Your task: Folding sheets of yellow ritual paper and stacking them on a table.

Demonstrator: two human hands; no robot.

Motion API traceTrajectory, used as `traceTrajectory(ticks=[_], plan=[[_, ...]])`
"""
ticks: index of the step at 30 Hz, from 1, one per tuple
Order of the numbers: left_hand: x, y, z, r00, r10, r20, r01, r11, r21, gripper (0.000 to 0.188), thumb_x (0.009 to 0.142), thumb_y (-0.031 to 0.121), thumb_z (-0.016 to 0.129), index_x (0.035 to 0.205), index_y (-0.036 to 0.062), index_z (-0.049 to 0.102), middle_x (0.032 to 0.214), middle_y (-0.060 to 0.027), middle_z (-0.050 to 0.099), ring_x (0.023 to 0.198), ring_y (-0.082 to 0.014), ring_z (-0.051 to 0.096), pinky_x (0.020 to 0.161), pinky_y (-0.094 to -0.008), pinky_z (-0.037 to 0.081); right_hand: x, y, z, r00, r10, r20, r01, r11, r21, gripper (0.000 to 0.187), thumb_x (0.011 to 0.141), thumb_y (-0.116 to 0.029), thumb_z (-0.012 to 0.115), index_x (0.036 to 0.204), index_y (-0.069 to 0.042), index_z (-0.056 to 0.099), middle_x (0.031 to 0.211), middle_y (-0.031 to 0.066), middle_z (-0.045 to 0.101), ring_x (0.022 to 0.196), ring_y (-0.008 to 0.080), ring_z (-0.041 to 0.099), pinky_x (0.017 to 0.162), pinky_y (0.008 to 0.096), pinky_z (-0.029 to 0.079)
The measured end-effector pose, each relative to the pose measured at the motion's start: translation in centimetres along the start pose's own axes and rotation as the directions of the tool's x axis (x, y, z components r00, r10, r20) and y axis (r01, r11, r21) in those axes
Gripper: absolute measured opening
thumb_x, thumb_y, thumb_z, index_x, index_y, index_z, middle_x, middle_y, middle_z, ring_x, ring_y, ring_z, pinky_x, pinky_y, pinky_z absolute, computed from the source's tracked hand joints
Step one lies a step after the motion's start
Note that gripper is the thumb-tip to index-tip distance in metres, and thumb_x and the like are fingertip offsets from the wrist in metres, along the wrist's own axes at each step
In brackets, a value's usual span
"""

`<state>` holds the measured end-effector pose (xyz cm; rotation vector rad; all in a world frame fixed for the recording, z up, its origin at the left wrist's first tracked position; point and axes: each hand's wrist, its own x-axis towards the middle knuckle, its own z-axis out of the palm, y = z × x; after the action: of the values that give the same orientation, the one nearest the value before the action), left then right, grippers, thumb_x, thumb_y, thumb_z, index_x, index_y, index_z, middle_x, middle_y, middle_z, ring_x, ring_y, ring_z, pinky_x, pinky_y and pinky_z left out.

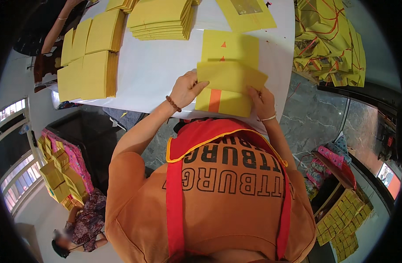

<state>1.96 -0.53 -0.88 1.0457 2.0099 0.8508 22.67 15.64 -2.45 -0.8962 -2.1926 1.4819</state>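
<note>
Measured from the middle of the view, the white-covered table [157, 72] spans ten to one o'clock. Block-like stacks of yellow paper pieces [93, 70] stand on it at ten, and a heap of yellow paper with red cords [354, 57] lies at two. Near one o'clock, a flat yellow paper blank [230, 41] lies by the table's near edge, and a yellow paper panel [229, 74] slants across its middle; whether the two are joined I cannot tell. Good handling here probably means level, even tension at both ends, edges squared, no thumb dents. The left hand [184, 90], at eleven, is curled closed on the panel's left end, thumb on top; the right hand [264, 104], at two, pinches its lower right corner. Below the panel, the blank shows an orange strip [214, 101].
</note>
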Motion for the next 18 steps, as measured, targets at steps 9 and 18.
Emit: traceTrajectory(ticks=[9, 18], plan=[[2.7, -2.2, 2.4, 0.981, -0.177, -0.083, 0.117, 0.871, -0.477, 0.022, 0.085, 0.019, 0.057, 0.097, 0.0006, 0.062, 0.058, -0.0036, 0.054, 0.051, -0.0092, 0.046, 0.049, -0.0263, 0.039, 2.0, -0.3, 1.4, 0.961, 0.142, -0.239, -0.156, 0.987, -0.04, 0.046, 0.08, -0.019, 0.065, 0.12, -0.009, 0.045, 0.054, 0.0024, 0.045, 0.047, 0.012, 0.042, 0.047, 0.0283, 0.035], [3.7, -2.3, 2.3, 0.963, -0.213, -0.165, 0.167, 0.952, -0.257, 0.029, 0.085, 0.027, 0.054, 0.088, -0.0013, 0.055, 0.06, -0.0108, 0.057, 0.054, -0.0197, 0.053, 0.053, -0.0342, 0.04, 2.2, -0.2, 2.7, 0.927, -0.031, -0.375, -0.067, 0.967, -0.245, 0.032, 0.083, -0.02, 0.062, 0.111, -0.012, 0.049, 0.054, 0.0043, 0.045, 0.045, 0.0177, 0.044, 0.045, 0.0316, 0.035]])
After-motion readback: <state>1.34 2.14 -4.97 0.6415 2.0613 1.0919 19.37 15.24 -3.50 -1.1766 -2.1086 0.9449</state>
